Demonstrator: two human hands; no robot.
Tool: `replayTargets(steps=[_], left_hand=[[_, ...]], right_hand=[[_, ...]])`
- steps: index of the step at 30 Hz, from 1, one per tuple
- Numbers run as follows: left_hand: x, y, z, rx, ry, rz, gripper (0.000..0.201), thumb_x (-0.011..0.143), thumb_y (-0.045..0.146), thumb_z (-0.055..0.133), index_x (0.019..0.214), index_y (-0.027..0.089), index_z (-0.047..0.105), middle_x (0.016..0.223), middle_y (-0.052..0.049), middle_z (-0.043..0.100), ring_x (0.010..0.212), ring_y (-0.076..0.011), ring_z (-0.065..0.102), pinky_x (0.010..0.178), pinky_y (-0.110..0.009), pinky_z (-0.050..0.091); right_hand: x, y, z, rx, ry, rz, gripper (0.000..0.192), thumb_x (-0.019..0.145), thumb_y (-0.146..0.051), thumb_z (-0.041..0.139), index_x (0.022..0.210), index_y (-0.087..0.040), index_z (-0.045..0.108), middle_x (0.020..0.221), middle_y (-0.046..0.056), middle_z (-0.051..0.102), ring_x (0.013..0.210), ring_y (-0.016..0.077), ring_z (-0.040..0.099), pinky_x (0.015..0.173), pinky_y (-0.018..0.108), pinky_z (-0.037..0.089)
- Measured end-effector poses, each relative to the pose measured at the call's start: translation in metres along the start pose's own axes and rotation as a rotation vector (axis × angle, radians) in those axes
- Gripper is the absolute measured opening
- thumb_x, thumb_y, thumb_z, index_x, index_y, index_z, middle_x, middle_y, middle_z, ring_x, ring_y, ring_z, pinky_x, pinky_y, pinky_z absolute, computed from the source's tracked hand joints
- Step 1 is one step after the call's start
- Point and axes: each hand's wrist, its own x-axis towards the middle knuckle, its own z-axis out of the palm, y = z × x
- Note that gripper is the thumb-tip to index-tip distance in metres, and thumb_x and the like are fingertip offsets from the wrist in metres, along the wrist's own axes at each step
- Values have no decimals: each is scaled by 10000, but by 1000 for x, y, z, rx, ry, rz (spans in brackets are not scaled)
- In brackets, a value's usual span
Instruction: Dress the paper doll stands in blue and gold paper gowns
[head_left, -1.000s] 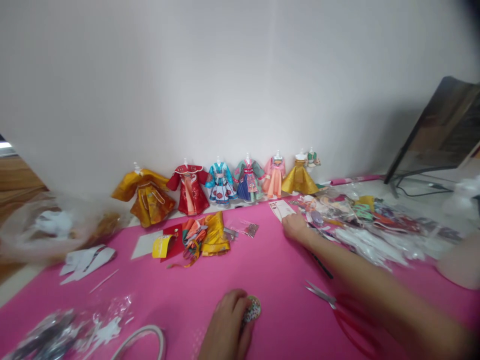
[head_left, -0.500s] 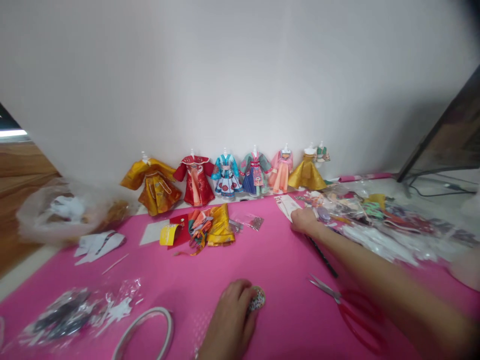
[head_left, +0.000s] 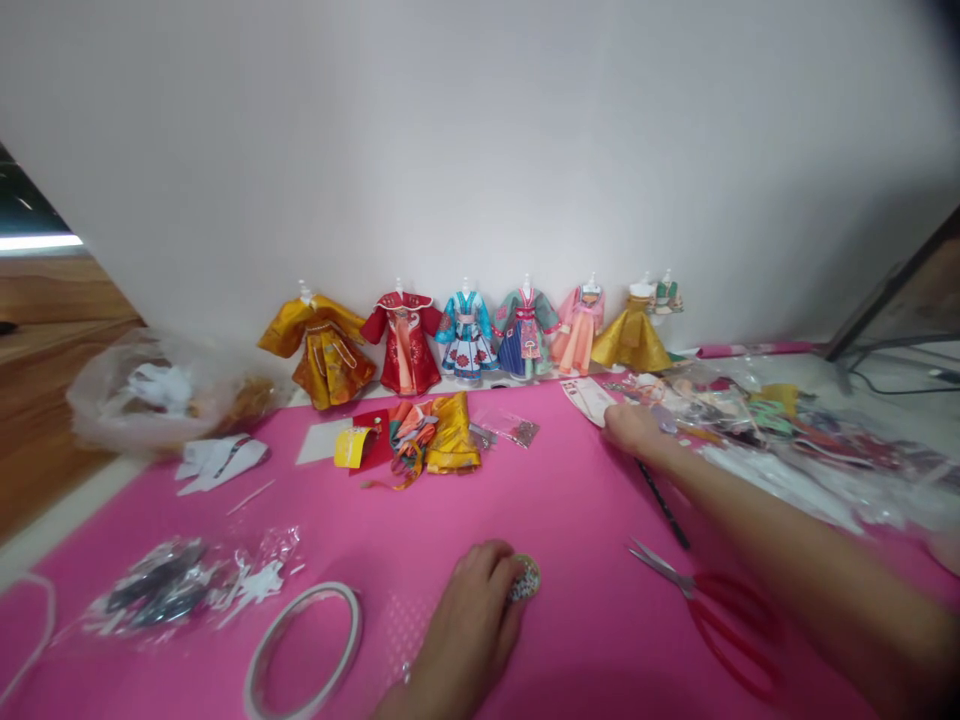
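A pink mat [head_left: 570, 500] covers the table and serves as the landmark for everything else. Along the mat's far edge, against the white wall, stands a row of small paper dresses [head_left: 480, 335] on tiny stands, from a gold robe at one end to a yellow gown at the other. At the mat's far right corner lies a heap of clear packets with coloured paper pieces [head_left: 757, 425], spreading off the mat toward a dark monitor stand. Off the mat's far left corner sits a bulging clear plastic bag [head_left: 157, 400]. Near the mat's near left edge lie crinkled clear wrappers [head_left: 187, 585], and just beside them a ring of white tape [head_left: 304, 650]. Toward the middle of the mat's far half rests a small pile of folded orange and gold paper [head_left: 424, 445].

The right hand [head_left: 634, 428] stretches across the mat to its far right part, palm down, fingers curled onto the edge of the packet heap; whether they pinch anything cannot be told. Red-handled scissors [head_left: 712, 610] lie on the mat beneath that forearm, beside a thin dark stick [head_left: 664, 505].

The left hand [head_left: 472, 615] rests at the mat's near middle, fingers loosely bent over a small round patterned disc [head_left: 525, 578], touching it rather than clasping it.
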Motion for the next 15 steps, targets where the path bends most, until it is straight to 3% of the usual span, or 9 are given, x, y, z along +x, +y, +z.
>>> replayTargets(steps=[7,15], left_hand=[[-1,1,-1,-10,-1,-3,227,893,109,526,1087,201,600,1128,-104,614,1026,-232,587,907,-400,511],[0,1,-1,-3,-21,-4,236,882,92,519,1081,192,596,1130,-118,614,1025,-243,588,903,-418,519]], right_hand=[[0,5,2,-19,-7,4,323,945,-330,605,1215,-154,587,1212,96,618,1016,226,639,853,430,551],[-6,-7,5,-47,19,-71,339,937,-331,616,1214,-138,590,1226,113,612,1040,237,632,878,438,539]])
